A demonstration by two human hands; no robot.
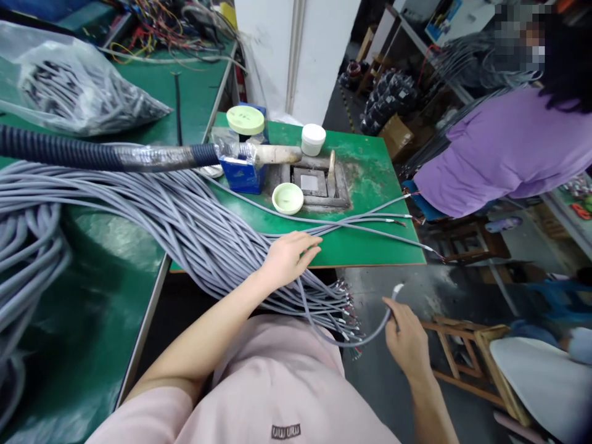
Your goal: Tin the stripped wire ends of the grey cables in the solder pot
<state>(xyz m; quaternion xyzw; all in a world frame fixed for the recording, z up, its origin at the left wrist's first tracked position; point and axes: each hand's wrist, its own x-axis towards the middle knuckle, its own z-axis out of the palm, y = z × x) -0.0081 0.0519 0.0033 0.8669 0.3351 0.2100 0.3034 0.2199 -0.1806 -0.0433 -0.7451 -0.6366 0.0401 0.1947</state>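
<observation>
Past the green table edge (379,262), over open floor (430,287), the right hand (407,336) pinches a grey cable (343,345); the left hand (287,256), grip unclear, is at that edge

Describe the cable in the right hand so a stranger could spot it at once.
Start at the green table, where a bundle of gray cables spills past the near edge. Below the left hand, one cable dips in a loose curve, then rises into the right hand. Unlike its neighbours, hanging in a cluster or lying across the table, its white-tipped end is held up.
</observation>
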